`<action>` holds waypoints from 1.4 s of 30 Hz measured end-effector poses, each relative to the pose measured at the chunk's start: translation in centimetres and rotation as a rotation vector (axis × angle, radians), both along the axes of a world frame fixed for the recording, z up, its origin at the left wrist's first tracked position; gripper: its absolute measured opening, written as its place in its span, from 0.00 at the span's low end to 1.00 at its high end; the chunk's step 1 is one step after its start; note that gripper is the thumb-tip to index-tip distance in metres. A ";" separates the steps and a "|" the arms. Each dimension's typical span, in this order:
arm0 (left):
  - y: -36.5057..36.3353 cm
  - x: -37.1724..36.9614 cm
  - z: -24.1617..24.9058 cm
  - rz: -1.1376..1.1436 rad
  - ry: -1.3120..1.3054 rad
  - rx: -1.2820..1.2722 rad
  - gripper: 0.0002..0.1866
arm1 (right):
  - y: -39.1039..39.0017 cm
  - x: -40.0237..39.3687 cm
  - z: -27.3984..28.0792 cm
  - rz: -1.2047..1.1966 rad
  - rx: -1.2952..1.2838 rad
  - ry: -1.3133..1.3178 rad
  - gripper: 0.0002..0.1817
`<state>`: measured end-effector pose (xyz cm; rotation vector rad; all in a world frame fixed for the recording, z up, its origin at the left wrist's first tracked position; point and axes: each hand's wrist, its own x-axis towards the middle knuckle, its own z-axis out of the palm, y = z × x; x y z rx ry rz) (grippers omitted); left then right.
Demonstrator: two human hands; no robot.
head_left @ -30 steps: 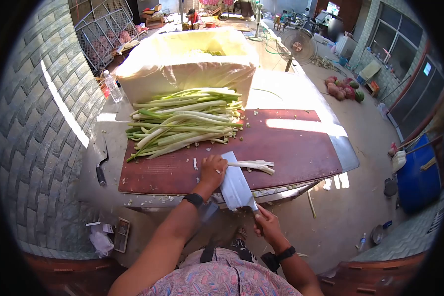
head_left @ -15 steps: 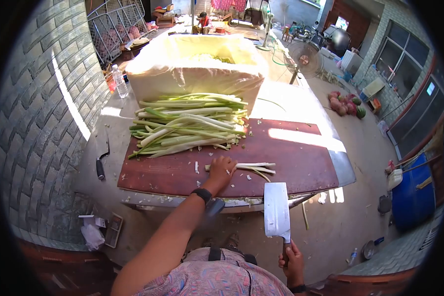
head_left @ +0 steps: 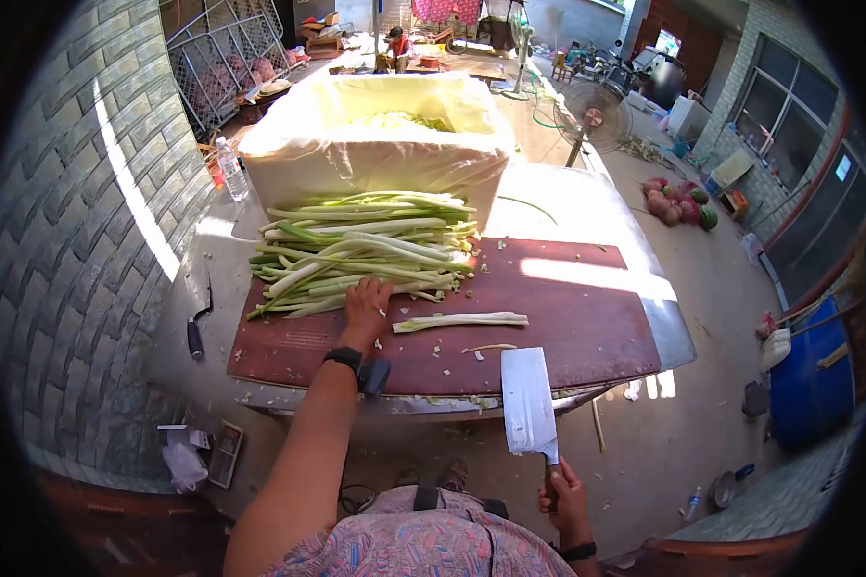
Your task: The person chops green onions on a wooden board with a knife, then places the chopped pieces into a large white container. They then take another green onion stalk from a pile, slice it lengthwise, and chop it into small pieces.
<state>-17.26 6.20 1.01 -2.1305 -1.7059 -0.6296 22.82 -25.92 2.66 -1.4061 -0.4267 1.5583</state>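
Note:
My right hand (head_left: 565, 499) is closed round the dark handle of a cleaver (head_left: 529, 399). Its broad blade points away from me, with its tip beside the front edge of the red-brown cutting board (head_left: 568, 327). My left hand (head_left: 367, 306) touches the near side of a pile of green onions (head_left: 356, 245), fingers apart over the stalks; its fingertips are partly lost among them. To its right, a short bunch of trimmed green onion stalks (head_left: 460, 322) lies flat on the board. A thin loose strip (head_left: 489, 347) and small white scraps are near it.
Behind the pile stands a large cloth-lined box (head_left: 375, 163) with chopped greens inside. A water bottle (head_left: 231, 169) and a second knife (head_left: 198, 322) are on the table's left side. A standing fan (head_left: 593, 117) is at the right, and a person (head_left: 397, 48) sits far back.
My left hand has let go of the short stalks and moved left and away from me to the pile. The short stalks now lie together; the cleaver has shifted slightly left.

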 end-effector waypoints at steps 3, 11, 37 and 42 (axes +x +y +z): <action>-0.2 -0.1 -0.8 -0.048 -0.034 0.115 0.09 | 0.6 -0.1 1.1 0.053 -0.023 -0.060 0.28; 0.2 -0.2 0.2 -0.043 -0.003 -0.013 0.07 | 3.3 -1.8 2.4 0.173 -0.028 -0.019 0.28; -12.2 11.0 0.9 -0.419 0.024 -0.499 0.36 | 1.5 0.6 -3.5 0.015 0.055 0.174 0.28; -12.5 11.4 1.1 -0.407 0.053 -0.537 0.36 | 1.1 0.2 -2.8 0.037 0.024 0.232 0.29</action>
